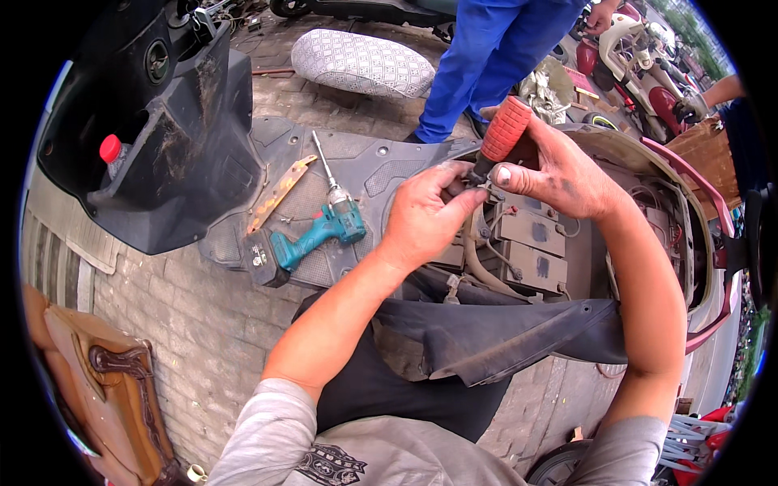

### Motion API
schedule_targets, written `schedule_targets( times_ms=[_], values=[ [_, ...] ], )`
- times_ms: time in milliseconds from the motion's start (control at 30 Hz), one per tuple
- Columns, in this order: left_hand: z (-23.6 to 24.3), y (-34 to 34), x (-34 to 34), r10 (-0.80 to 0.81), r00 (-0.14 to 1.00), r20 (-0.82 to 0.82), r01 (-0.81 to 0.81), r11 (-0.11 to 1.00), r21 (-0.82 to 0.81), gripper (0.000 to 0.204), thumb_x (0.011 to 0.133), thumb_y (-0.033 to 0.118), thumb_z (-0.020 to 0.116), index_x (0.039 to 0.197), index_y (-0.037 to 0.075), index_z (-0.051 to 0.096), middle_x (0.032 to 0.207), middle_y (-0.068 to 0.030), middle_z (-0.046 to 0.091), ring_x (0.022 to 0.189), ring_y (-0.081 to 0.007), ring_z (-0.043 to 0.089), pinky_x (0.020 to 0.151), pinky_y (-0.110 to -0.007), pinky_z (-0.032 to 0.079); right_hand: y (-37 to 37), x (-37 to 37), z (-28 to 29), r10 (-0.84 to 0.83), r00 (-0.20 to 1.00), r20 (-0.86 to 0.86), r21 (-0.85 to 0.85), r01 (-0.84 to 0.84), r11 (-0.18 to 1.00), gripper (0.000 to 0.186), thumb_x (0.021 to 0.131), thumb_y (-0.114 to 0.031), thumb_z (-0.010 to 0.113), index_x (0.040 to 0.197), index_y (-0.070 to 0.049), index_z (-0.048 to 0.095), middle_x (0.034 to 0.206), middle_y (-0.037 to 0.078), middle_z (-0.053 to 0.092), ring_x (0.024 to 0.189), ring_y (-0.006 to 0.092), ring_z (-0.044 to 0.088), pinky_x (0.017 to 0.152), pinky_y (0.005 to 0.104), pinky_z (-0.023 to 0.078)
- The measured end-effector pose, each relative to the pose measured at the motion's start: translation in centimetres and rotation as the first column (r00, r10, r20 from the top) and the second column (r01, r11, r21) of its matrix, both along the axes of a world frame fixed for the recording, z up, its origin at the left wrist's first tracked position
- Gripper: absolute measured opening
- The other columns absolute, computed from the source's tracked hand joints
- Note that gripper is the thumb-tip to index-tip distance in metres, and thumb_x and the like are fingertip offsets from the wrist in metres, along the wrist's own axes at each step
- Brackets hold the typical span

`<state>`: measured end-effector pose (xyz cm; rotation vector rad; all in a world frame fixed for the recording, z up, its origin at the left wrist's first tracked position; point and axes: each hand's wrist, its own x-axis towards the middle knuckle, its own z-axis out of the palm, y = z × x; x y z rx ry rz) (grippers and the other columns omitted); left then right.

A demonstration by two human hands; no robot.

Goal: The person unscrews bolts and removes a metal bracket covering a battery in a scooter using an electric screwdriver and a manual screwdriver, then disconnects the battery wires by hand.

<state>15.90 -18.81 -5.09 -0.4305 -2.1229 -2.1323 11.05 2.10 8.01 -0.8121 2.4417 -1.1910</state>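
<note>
over the scooter's battery bay point(531, 243), right hand point(559, 170) grip wrapped around orange screwdriver point(504, 130), left hand point(421, 215) pinching its shaft

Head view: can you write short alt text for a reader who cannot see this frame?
The right hand grips a screwdriver with an orange-red handle, its tip guided by the left hand over dusty batteries in an opened scooter. A teal cordless drill lies on the scooter's footboard; a person in blue trousers stands behind.
</note>
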Motion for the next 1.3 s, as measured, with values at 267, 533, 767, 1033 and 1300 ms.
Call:
schedule_targets(
  times_ms=[267,533,767,1033,1300],
  values=[
    [-5.2,-2.5,-4.3,-0.295,0.879,0.374,0.303,0.952,0.039,0.055,0.105,0.041,0.072,0.134,-0.006,0.069,0.113,-0.0108,0.078,0.104,-0.0176,0.073,0.096,-0.033,0.058,0.2,-1.0,0.0,-0.42,0.905,0.067,-0.275,0.422,0.864,0.031,0.105,-0.038,0.073,0.115,-0.009,0.069,0.094,-0.001,0.073,0.075,0.0047,0.059,0.071,0.0238,0.049],
    [-13.7,1.0,-5.6,0.143,0.89,0.432,0.346,0.406,-0.846,0.082,0.098,0.047,0.073,0.159,-0.001,0.045,0.147,-0.0364,0.057,0.142,-0.0475,0.055,0.12,-0.049,0.044,1.7,-1.5,-2.1,-0.395,0.868,-0.301,-0.081,0.389,0.918,0.032,0.105,-0.028,0.074,0.126,-0.005,0.067,0.102,-0.001,0.069,0.089,0.006,0.059,0.08,0.0247,0.049],
    [-15.7,2.2,-6.1,0.164,0.899,0.406,0.369,0.214,-0.904,0.081,0.097,0.043,0.073,0.161,0.003,0.043,0.144,-0.0324,0.061,0.137,-0.0438,0.061,0.116,-0.047,0.048,0.5,-1.8,-0.2,-0.273,0.958,-0.082,-0.013,0.273,0.962,0.023,0.1,-0.014,0.077,0.109,-0.004,0.059,0.084,0.003,0.068,0.073,0.0089,0.065,0.066,0.0277,0.054],
    [-14.0,2.6,-6.4,0.225,0.884,0.411,0.342,0.288,-0.894,0.087,0.09,0.039,0.071,0.162,0.0,0.041,0.14,-0.0354,0.06,0.135,-0.0451,0.062,0.113,-0.046,0.05,-0.6,-0.4,0.1,-0.318,0.917,-0.242,0.054,0.34,0.939,0.024,0.096,-0.015,0.079,0.103,-0.003,0.06,0.079,0.003,0.066,0.07,0.0101,0.063,0.064,0.0297,0.054],
    [-15.9,4.0,-6.0,0.223,0.823,0.523,0.313,0.59,-0.744,0.103,0.088,0.036,0.077,0.167,-0.006,0.026,0.151,-0.0452,0.045,0.136,-0.0532,0.058,0.119,-0.047,0.048,0.4,-0.9,-1.7,-0.252,0.874,-0.415,0.127,0.33,0.935,0.034,0.097,-0.021,0.079,0.121,-0.002,0.065,0.095,0.001,0.064,0.085,0.0094,0.056,0.08,0.0299,0.052]
  ],
)
